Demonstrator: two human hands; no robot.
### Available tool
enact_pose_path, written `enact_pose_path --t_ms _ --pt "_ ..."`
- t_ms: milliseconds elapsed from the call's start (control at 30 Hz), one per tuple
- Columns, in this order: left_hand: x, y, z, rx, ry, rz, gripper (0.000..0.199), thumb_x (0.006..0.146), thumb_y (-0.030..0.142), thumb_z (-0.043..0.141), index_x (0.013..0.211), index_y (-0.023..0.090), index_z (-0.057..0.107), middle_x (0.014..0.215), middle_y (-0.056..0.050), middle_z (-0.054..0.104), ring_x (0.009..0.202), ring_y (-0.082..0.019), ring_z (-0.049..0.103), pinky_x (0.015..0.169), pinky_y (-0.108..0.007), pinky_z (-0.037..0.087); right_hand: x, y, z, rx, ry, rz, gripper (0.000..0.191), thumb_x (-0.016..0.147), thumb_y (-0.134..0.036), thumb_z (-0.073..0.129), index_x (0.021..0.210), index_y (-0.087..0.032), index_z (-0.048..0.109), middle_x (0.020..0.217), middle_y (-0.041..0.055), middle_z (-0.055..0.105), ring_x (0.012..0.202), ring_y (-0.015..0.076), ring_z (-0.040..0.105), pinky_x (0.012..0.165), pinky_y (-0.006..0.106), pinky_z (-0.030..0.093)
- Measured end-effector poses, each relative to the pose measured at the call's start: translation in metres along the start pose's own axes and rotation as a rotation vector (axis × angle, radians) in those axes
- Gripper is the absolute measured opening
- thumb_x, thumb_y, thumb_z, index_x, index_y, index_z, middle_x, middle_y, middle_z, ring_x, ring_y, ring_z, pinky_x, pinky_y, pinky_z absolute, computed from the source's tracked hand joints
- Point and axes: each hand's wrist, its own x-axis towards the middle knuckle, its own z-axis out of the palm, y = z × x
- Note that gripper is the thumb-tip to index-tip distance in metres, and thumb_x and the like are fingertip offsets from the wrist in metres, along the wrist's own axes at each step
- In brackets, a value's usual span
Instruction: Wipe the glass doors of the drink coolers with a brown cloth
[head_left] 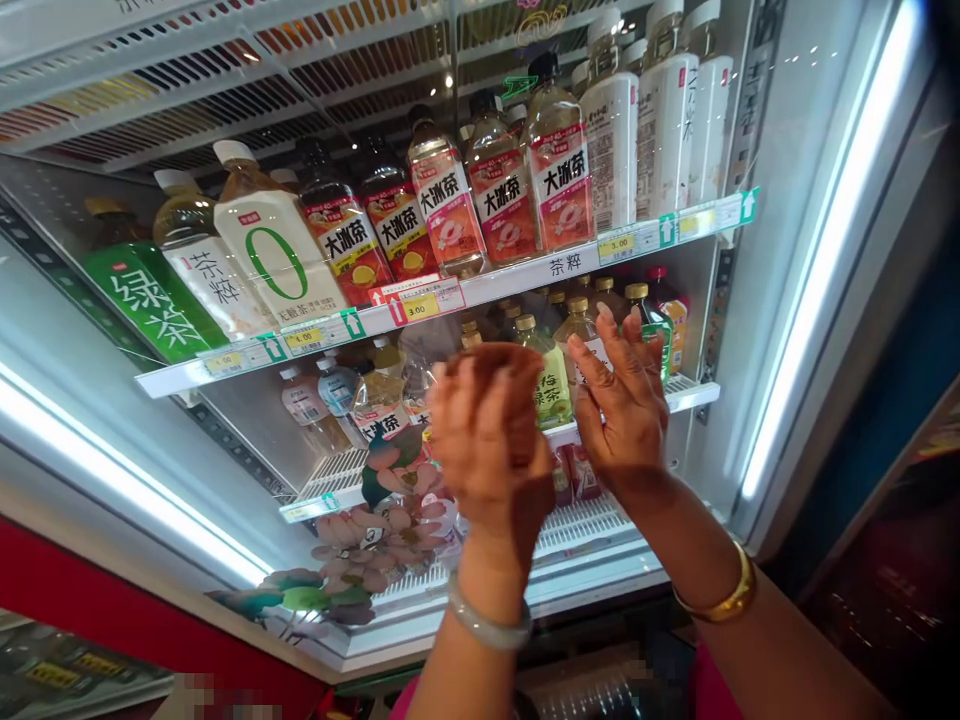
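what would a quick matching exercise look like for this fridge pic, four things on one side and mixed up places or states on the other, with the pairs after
1. left hand
2. right hand
3. gold bangle
4. bottle with a large green 0

A. on the right wrist
B. on a shelf above both hands
C. spread open
D. curled around a blurred reddish-brown item

Pairs: 1-D, 2-C, 3-A, 4-B
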Motion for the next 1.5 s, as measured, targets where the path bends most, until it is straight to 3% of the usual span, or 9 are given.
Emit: enact_pose_path --t_ms 100,300,400,567,800,1000,1200,1367,1500 --pt "-0.004 0.009 0.005 -0.044 -0.138 0.090 0.049 0.089 0.012 0.068 0.137 0.020 0.067 0.145 -0.013 0.068 0.154 -0.031 0.046 0.130 -0.051 0.036 -0.001 0.004 0.001 -0.029 0.013 -0.027 0.070 0.103 -0.014 0.051 0.164 -0.044 0.034 0.173 -0.0094 0.033 0.163 0.0259 0.030 0.136 0.060 0.024" --pt "0.022 -0.018 -0.015 0.098 0.057 -0.066 0.072 0.086 0.018 0.075 0.155 0.023 0.054 0.163 -0.014 0.052 0.161 -0.036 0.034 0.132 -0.060 0.029 -0.002 0.003 0.000 -0.070 -0.020 -0.019 0.071 0.106 -0.017 0.050 0.165 -0.048 0.028 0.174 -0.0086 0.034 0.162 0.0258 0.031 0.135 0.060 0.025" --pt "0.011 -0.003 -0.002 0.064 -0.006 -0.003 0.070 0.088 0.017 0.075 0.155 0.019 0.053 0.165 -0.017 0.050 0.163 -0.036 0.027 0.132 -0.061 0.030 -0.003 0.003 0.000 -0.076 -0.013 -0.029 0.068 0.106 -0.019 0.050 0.165 -0.046 0.030 0.174 -0.0076 0.033 0.163 0.0247 0.029 0.136 0.058 0.024" --pt "-0.003 0.019 0.015 -0.079 -0.099 0.061 0.046 0.098 0.012 0.063 0.143 0.022 0.066 0.155 -0.013 0.062 0.159 -0.030 0.038 0.129 -0.053 0.038 -0.004 0.005 0.001 -0.076 -0.025 -0.033 0.066 0.107 -0.022 0.047 0.166 -0.044 0.029 0.176 -0.0091 0.028 0.164 0.0226 0.027 0.137 0.055 0.021" --pt "0.027 -0.011 -0.008 0.043 0.098 -0.066 0.056 0.096 0.013 0.066 0.150 0.025 0.062 0.158 -0.012 0.058 0.155 -0.033 0.044 0.131 -0.057 0.034 -0.003 0.002 0.000 -0.058 -0.021 -0.002 0.071 0.105 -0.016 0.048 0.165 -0.047 0.029 0.173 -0.0114 0.030 0.162 0.0247 0.031 0.135 0.062 0.026" --pt "-0.003 0.020 0.019 -0.142 -0.099 0.099 0.043 0.098 0.009 0.063 0.138 0.023 0.069 0.149 -0.012 0.066 0.152 -0.030 0.049 0.126 -0.050 0.044 -0.005 0.005 0.004 -0.014 0.042 -0.005 0.064 0.106 -0.021 0.049 0.164 -0.045 0.033 0.172 -0.0106 0.036 0.161 0.0208 0.034 0.137 0.054 0.023" --pt "0.013 0.004 0.007 -0.015 0.066 -0.034 0.052 0.097 0.011 0.066 0.147 0.027 0.064 0.153 -0.011 0.061 0.152 -0.032 0.049 0.129 -0.054 0.037 -0.004 0.004 0.000 0.011 -0.038 0.007 0.068 0.107 -0.018 0.043 0.166 -0.047 0.027 0.173 -0.0094 0.035 0.163 0.0232 0.028 0.137 0.060 0.022" --pt "-0.008 0.023 0.024 -0.151 -0.068 0.105 0.055 0.098 0.008 0.062 0.149 0.029 0.061 0.157 -0.009 0.060 0.153 -0.029 0.049 0.126 -0.050 0.044 -0.005 0.009 0.000 0.015 0.030 -0.009 0.062 0.107 -0.022 0.046 0.165 -0.042 0.034 0.169 -0.0065 0.043 0.161 0.0210 0.035 0.137 0.055 0.023" --pt "0.008 0.013 0.010 -0.086 -0.076 0.069 0.055 0.099 0.010 0.060 0.151 0.027 0.059 0.161 -0.009 0.056 0.156 -0.031 0.043 0.129 -0.054 0.039 -0.002 0.013 -0.003 -0.008 -0.009 -0.035 0.067 0.106 -0.018 0.049 0.164 -0.047 0.033 0.165 -0.0088 0.049 0.162 0.0200 0.032 0.140 0.057 0.009"
